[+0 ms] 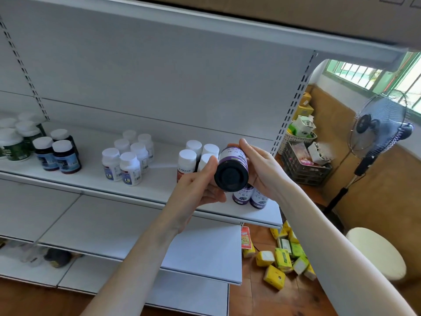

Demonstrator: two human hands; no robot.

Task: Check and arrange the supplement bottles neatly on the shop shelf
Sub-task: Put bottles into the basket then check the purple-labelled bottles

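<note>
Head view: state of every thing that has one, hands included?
Held bottle, off the shelf, tipped, dark end toward camera.
Left hand, grips held bottle.
Right hand, grips held bottle.
Purple bottles, upright on shelf.
White-capped bottles, upright, capped.
Yellow packs, scattered on floor.

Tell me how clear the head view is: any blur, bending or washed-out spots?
Head view: the held purple bottle is sharp, though its label text is unreadable; the shelf edge bows from wide-angle distortion; the window is blown out; the green bottles at far left look soft.
</note>
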